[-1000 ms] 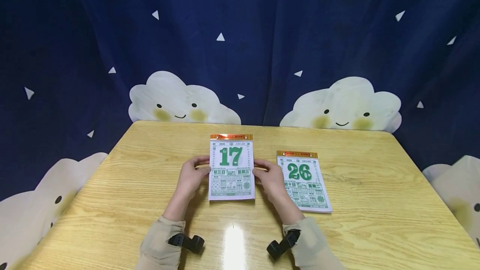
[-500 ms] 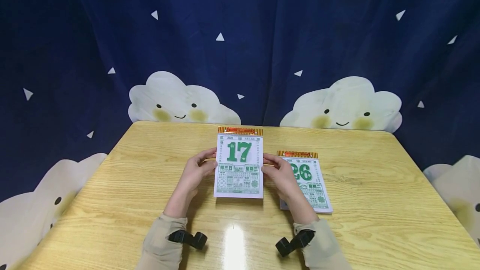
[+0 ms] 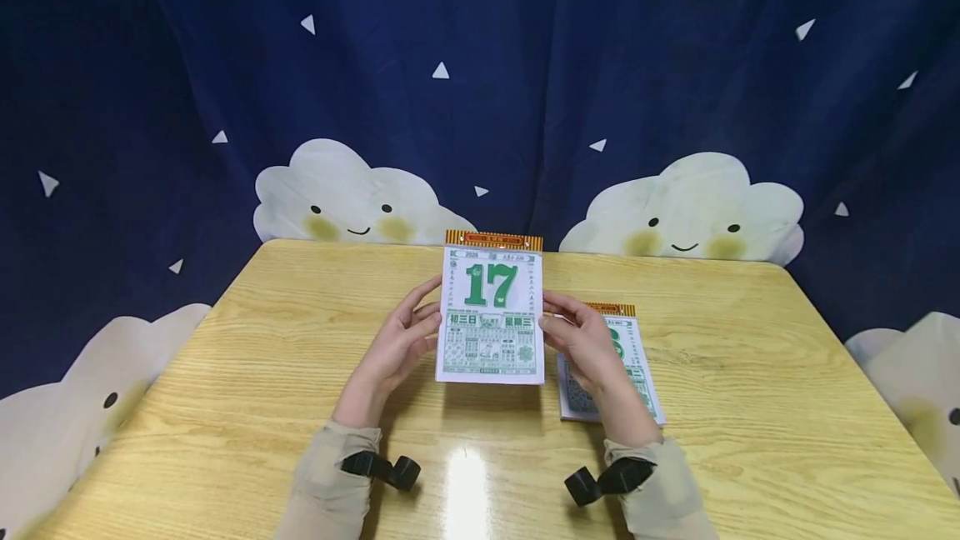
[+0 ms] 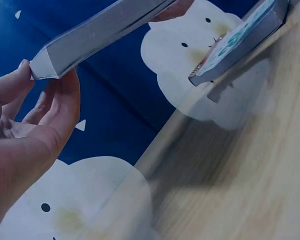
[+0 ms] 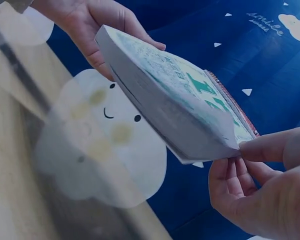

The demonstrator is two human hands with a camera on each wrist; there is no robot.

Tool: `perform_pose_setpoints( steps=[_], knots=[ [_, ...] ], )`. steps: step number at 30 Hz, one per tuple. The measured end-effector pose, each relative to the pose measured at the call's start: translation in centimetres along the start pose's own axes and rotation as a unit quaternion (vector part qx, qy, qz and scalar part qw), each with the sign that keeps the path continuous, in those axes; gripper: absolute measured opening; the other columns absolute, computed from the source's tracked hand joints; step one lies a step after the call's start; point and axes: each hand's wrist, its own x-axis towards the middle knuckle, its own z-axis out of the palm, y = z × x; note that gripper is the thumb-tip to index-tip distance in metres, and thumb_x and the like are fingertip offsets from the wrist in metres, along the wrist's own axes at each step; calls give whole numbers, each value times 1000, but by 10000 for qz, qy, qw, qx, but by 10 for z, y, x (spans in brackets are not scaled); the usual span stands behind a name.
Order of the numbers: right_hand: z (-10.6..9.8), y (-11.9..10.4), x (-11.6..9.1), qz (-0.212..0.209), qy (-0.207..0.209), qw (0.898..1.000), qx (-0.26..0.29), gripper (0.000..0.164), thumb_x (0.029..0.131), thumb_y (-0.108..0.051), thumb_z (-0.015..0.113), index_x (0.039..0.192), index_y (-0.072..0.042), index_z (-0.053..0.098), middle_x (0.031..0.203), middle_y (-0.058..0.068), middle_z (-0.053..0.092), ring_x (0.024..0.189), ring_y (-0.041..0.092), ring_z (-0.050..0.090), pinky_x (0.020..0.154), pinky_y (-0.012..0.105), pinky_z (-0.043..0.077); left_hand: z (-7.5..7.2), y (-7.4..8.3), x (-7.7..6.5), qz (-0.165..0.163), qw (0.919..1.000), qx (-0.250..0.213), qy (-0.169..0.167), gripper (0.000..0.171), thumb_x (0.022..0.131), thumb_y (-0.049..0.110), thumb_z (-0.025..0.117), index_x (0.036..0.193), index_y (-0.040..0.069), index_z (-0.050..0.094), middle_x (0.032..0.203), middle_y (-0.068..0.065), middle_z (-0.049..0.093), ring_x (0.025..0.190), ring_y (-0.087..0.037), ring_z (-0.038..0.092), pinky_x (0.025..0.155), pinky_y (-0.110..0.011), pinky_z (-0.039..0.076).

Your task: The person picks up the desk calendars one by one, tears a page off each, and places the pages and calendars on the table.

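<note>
A thick tear-off calendar with a green 17 and a red-and-gold top strip is held up off the table between both hands. At its left edge the left hand pinches it, thumb on the front and fingers behind. The right hand grips the opposite edge the same way. In the left wrist view the calendar's thick page block shows from below. The right wrist view shows its printed face tilted. A second calendar lies on the table, partly hidden behind the right hand and forearm.
The wooden table reflects a bright light near its front. Behind it hangs a dark blue curtain with white triangles and smiling clouds. Each wrist wears a black strapped camera, such as the left wrist camera.
Both hands have raised the 17 calendar off the table and moved it to the right. The right hand and forearm now cover more of the second calendar.
</note>
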Motion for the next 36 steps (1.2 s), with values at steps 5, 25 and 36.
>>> perform_pose_setpoints(
  steps=[5,25,36],
  knots=[
    [-3,-10,1,-233,97,9997,-47,45,86,3,52,131,2,44,108,6,48,86,6,55,73,17,51,6,0,9,-86,9999,-109,-103,56,95,3,41,145,14,19,101,0,67,86,-16,65,75,-31,53],
    [-10,-6,5,-468,267,9970,-553,44,85,0,54,129,-1,48,108,4,50,88,7,53,77,19,50,11,-13,17,6,9992,-300,279,54,94,-2,39,144,8,22,93,2,68,78,-13,66,69,-28,54],
    [-6,-5,-3,-3023,742,8599,-4047,54,80,-4,60,132,-3,43,119,14,51,107,25,50,91,39,43,12,-14,19,57,9981,-528,324,53,93,-7,35,143,5,22,90,1,69,74,-14,67,66,-27,55]
  ],
)
